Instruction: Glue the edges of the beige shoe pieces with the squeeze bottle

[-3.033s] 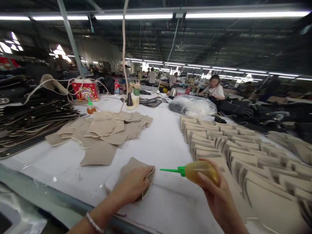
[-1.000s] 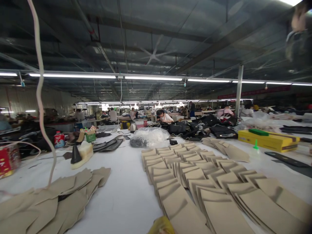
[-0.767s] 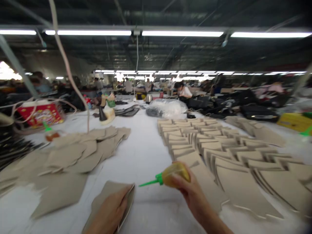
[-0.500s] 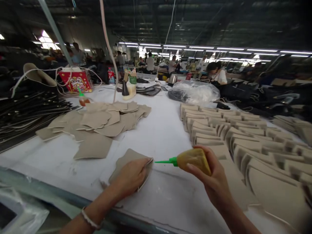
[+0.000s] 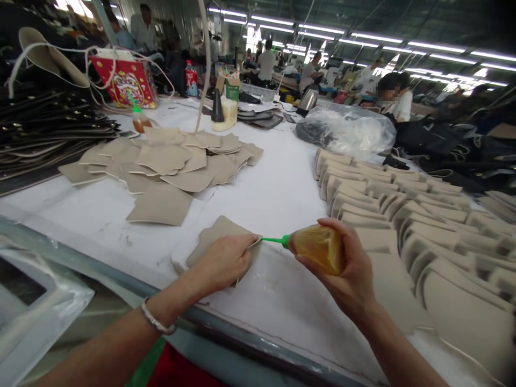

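Note:
My left hand [image 5: 228,262] pinches a beige cut panel [image 5: 213,235] near its right-hand corner, over the white table. The panel's lower part is covered by the hand. In my right hand [image 5: 355,269] lies a squeeze bottle [image 5: 316,247] of amber liquid, tipped on its side. Its thin green nozzle [image 5: 274,240] points left, and the tip is at the panel's corner by my left fingertips. I cannot tell whether any liquid is coming out.
Loose beige panels [image 5: 165,158] are heaped at left, with another amber bottle [image 5: 140,119] behind. Rows of folded beige pieces [image 5: 403,215] fill the right side. A clear plastic bag [image 5: 350,131] lies farther back. A cord [image 5: 203,70] hangs over the table. Co-workers sit beyond.
The nozzle tip has moved left, from just short of the panel's corner to right at it. My view has tilted down a little. The left hand still pinches the panel.

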A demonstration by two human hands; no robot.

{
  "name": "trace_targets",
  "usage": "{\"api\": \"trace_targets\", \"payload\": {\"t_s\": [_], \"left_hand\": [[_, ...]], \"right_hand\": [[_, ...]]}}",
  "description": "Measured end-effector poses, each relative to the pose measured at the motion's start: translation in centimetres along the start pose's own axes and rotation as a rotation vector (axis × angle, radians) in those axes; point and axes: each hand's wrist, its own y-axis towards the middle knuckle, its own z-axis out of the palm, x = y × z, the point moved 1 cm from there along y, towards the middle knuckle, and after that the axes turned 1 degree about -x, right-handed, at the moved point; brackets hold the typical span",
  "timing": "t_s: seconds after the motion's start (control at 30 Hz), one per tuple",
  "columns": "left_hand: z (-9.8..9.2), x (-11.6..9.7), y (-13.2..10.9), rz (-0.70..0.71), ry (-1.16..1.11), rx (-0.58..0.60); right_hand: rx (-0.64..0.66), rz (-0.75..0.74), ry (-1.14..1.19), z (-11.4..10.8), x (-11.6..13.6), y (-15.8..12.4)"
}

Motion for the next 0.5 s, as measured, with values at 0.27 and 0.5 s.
{"api": "trace_targets", "payload": {"t_s": [0.27, 0.5], "left_hand": [[0.32, -0.02, -0.2, -0.003, 0.031, -0.019], [0.37, -0.24, -0.25, -0.015, 0.064, -0.012]], "right_hand": [[-0.01, -0.005, 0.006, 0.07, 0.02, -0.12], [-0.014, 0.053, 0.06, 0.28, -0.56, -0.5]]}}
